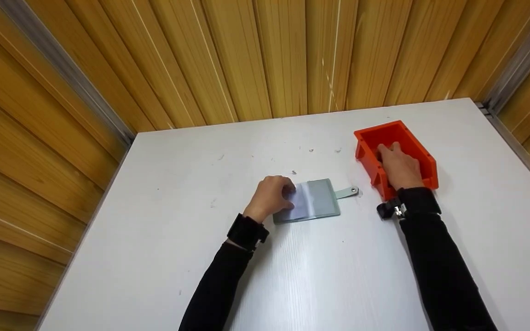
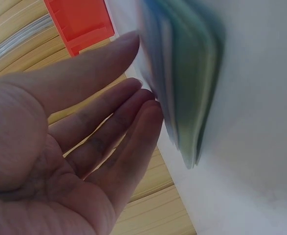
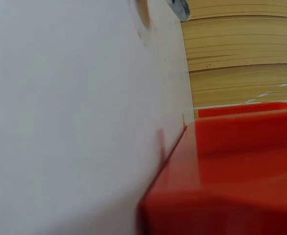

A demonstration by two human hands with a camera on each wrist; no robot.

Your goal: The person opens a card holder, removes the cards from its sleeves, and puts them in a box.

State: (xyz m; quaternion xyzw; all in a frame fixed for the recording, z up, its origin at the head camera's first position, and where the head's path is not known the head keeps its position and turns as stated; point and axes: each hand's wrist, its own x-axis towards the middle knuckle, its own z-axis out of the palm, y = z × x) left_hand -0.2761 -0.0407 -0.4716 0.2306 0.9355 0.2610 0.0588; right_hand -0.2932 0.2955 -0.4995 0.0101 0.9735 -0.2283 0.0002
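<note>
A pale green card holder [image 1: 324, 197] with clear plastic sleeves lies opened out on the table, its snap strap [image 1: 347, 192] stretching to the right. My left hand [image 1: 269, 198] is over its left part. In the left wrist view, the thumb and fingers of the left hand [image 2: 92, 132] are spread apart, the fingertips against or very near the sleeves of the holder [image 2: 187, 93]. Farther right, my right hand [image 1: 400, 168] reaches down into a red plastic bin [image 1: 367, 158]. The bin hides its fingertips, and whether they hold anything cannot be seen. The right wrist view shows mostly the bin's wall [image 3: 241, 142].
Both things are on a white table [image 1: 164, 239] with small marks on its surface. Wood-patterned panels [image 1: 265, 59] rise behind it and at the sides. Each wrist wears a black strap [image 1: 248, 232].
</note>
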